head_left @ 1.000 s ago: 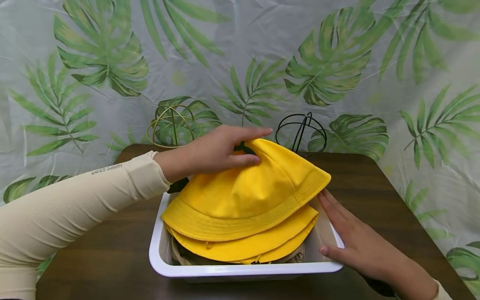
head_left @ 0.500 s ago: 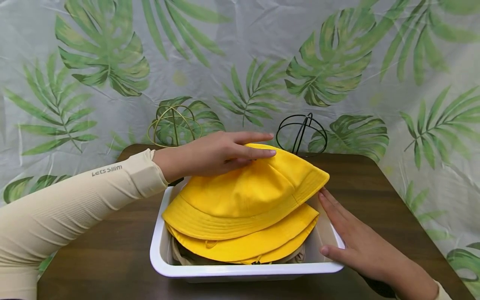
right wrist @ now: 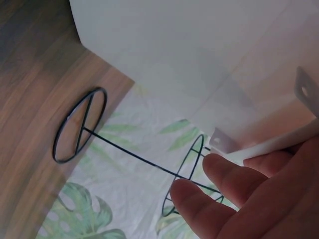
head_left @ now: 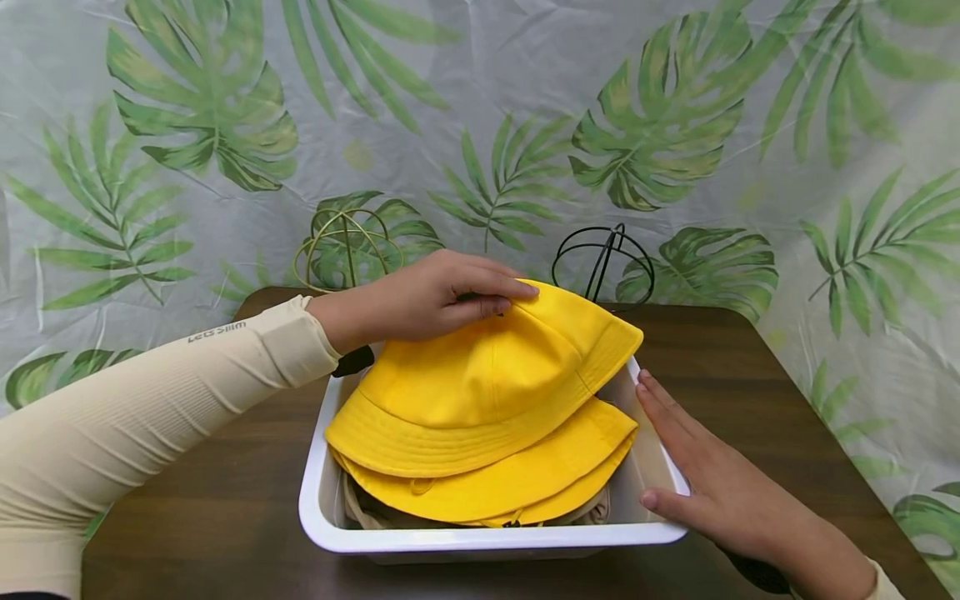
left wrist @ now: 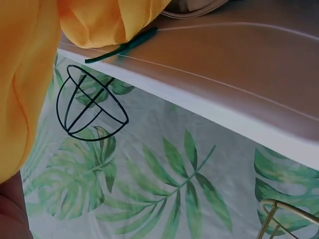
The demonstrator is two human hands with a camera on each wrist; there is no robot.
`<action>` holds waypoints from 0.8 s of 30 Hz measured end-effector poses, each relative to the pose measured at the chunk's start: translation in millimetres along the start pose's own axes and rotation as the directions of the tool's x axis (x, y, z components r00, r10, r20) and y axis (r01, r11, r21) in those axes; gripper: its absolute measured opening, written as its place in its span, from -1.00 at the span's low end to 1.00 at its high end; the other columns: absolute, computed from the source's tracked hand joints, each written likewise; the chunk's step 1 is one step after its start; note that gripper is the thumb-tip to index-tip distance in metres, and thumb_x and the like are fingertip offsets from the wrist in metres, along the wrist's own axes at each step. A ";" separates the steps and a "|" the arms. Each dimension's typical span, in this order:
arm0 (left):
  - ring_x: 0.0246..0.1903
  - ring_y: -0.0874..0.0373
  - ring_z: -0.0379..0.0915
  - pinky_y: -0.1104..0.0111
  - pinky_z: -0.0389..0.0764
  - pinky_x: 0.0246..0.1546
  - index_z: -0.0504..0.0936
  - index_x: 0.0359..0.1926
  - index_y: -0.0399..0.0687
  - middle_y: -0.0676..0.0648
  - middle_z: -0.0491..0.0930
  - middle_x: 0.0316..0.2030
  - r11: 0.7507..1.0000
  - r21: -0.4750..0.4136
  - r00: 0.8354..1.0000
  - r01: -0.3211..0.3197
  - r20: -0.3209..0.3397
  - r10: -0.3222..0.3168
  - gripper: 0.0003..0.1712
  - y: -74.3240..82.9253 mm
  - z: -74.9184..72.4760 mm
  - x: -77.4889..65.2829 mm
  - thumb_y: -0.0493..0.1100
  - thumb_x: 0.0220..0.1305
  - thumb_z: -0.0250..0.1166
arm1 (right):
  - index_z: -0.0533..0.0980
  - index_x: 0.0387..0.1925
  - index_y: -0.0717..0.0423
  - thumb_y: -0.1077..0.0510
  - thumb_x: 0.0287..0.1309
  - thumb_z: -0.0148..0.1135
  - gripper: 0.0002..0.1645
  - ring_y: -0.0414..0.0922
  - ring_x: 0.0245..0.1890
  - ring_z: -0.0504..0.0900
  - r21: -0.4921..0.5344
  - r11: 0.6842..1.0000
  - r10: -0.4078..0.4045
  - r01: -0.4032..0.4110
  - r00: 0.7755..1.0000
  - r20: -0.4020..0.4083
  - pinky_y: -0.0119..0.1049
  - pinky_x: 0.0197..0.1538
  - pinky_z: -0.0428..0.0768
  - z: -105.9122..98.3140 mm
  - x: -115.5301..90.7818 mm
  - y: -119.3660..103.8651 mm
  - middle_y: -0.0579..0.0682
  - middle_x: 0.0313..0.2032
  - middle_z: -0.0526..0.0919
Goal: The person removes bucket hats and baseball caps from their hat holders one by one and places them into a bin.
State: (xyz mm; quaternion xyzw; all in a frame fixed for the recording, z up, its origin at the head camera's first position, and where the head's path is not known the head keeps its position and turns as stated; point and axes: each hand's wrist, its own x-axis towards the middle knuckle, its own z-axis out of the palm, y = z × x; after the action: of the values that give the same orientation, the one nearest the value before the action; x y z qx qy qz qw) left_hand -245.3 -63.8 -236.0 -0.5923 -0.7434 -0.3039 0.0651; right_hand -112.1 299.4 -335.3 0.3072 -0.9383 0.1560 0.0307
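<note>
A stack of yellow bucket hats [head_left: 480, 392] sits in a white plastic bin [head_left: 487, 540]. My left hand [head_left: 435, 296] pinches the crown of the top hat, fingers and thumb bent over the cloth. That hat tilts, its right brim raised off the yellow brim [head_left: 555, 450] beneath. Yellow cloth [left wrist: 25, 89] hangs close beside the hand in the left wrist view, near a dark green strip [left wrist: 124, 46]. My right hand [head_left: 720, 487] rests at the bin's right side, fingers extended along the outside and thumb over the rim. Beige cloth [head_left: 367, 507] shows under the hats.
Behind the bin stand a gold wire hat stand [head_left: 347, 250] on the left and a black wire hat stand [head_left: 602, 262] on the right. The bin sits on a dark wooden table [head_left: 202, 492], in front of a leaf-print curtain [head_left: 480, 83].
My left hand's spread fingers have drawn together on the crown. The top hat's right brim has shifted left and up, showing more of the hat below. My right hand has stayed in place.
</note>
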 end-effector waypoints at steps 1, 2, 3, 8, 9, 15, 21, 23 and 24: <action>0.23 0.15 0.43 0.29 0.40 0.24 0.61 0.23 -0.12 -0.02 0.59 0.17 1.000 -0.001 1.000 -0.002 -0.005 0.002 -0.61 0.1 0.0 -0.1 -0.29 0.42 0.18 | -0.23 0.59 -0.02 -0.12 0.16 0.32 0.22 -0.21 0.51 -0.12 0.000 1.000 0.005 -0.005 1.000 0.002 -0.74 0.28 -0.22 0.1 0.1 -0.1 -0.03 0.58 -0.22; 0.22 0.17 0.44 0.30 0.42 0.22 0.61 0.22 -0.12 -0.01 0.59 0.16 1.000 0.002 1.000 -0.007 -0.009 0.007 -0.61 0.1 0.0 -0.1 -0.30 0.42 0.18 | -0.23 0.59 -0.03 -0.12 0.16 0.32 0.22 -0.21 0.51 -0.12 0.000 1.000 0.008 -0.008 1.000 0.003 -0.74 0.27 -0.22 0.1 0.1 -0.2 -0.03 0.58 -0.22; 0.20 0.18 0.45 0.30 0.43 0.21 0.61 0.22 -0.12 -0.01 0.60 0.16 1.000 0.001 1.000 -0.014 -0.012 0.014 -0.61 0.8 -0.3 0.1 -0.30 0.42 0.18 | -0.23 0.59 -0.03 -0.11 0.15 0.32 0.22 -0.20 0.51 -0.11 0.003 1.000 0.008 -0.008 1.000 0.002 -0.74 0.27 -0.22 0.1 0.2 -0.3 -0.03 0.58 -0.22; 0.18 0.20 0.47 0.31 0.45 0.18 0.61 0.22 -0.14 -0.02 0.61 0.14 0.998 0.006 0.998 -0.057 -0.021 0.057 -0.60 7.0 -1.9 1.3 -0.34 0.40 0.19 | -0.24 0.59 -0.04 -0.10 0.16 0.31 0.21 -0.20 0.51 -0.11 0.011 1.000 0.007 -0.007 1.000 0.003 -0.74 0.27 -0.21 0.3 0.7 -1.0 -0.04 0.58 -0.23; 0.18 0.19 0.47 0.31 0.45 0.19 0.61 0.22 -0.15 -0.03 0.61 0.14 0.998 0.008 0.998 -0.063 -0.022 0.063 -0.60 8.8 -2.4 1.4 -0.34 0.39 0.19 | -0.24 0.59 -0.03 -0.10 0.17 0.31 0.21 -0.19 0.51 -0.11 0.014 1.000 0.003 -0.003 1.000 0.001 -0.74 0.28 -0.21 0.3 0.8 -1.1 -0.04 0.58 -0.22; 0.19 0.13 0.47 0.29 0.45 0.19 0.62 0.18 -0.22 -0.09 0.62 0.12 0.991 -0.007 0.991 -0.130 -0.043 0.130 -0.61 25.5 -6.5 1.8 -0.38 0.36 0.22 | -0.27 0.59 -0.09 -0.12 0.19 0.29 0.20 -0.13 0.51 -0.05 0.023 0.999 0.029 -0.029 0.999 0.015 -0.75 0.25 -0.19 0.4 1.2 -2.9 -0.07 0.58 -0.25; 0.16 0.14 0.50 0.28 0.53 0.11 0.63 0.12 -0.32 -0.14 0.63 0.10 0.969 -0.130 0.977 -0.211 -0.053 0.205 -0.64 40.4 -14.1 6.0 -0.44 0.32 0.23 | -0.27 0.59 -0.09 -0.12 0.17 0.31 0.22 -0.06 0.49 0.02 0.053 0.999 0.001 -0.001 1.000 -0.002 -0.71 0.29 -0.15 1.4 3.0 -1.6 -0.04 0.57 -0.23; 0.16 0.13 0.50 0.26 0.53 0.11 0.62 0.12 -0.35 -0.15 0.62 0.11 0.959 -0.193 0.978 -0.207 -0.035 0.204 -0.65 45.0 -18.5 7.0 -0.45 0.32 0.22 | -0.21 0.60 -0.12 -0.12 0.15 0.33 0.21 -0.05 0.45 0.12 0.044 0.999 -0.001 0.002 1.000 -0.009 -0.50 0.38 0.08 2.0 3.4 -0.6 -0.03 0.57 -0.14; 0.17 0.13 0.49 0.25 0.54 0.11 0.61 0.13 -0.36 -0.15 0.62 0.12 0.954 -0.224 0.980 -0.199 -0.021 0.200 -0.64 47.4 -21.0 7.3 -0.45 0.33 0.21 | -0.17 0.59 -0.14 -0.13 0.15 0.33 0.18 -0.05 0.41 0.19 0.036 0.999 0.008 -0.007 1.000 -0.009 -0.36 0.37 0.21 2.2 3.0 -0.2 -0.03 0.55 -0.05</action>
State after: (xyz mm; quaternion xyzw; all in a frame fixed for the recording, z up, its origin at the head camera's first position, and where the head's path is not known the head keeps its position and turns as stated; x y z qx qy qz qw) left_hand -209.3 -63.4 -198.0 -0.6682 -0.6406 -0.3774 0.0273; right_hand -114.4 296.8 -336.9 0.3035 -0.9363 0.1743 0.0289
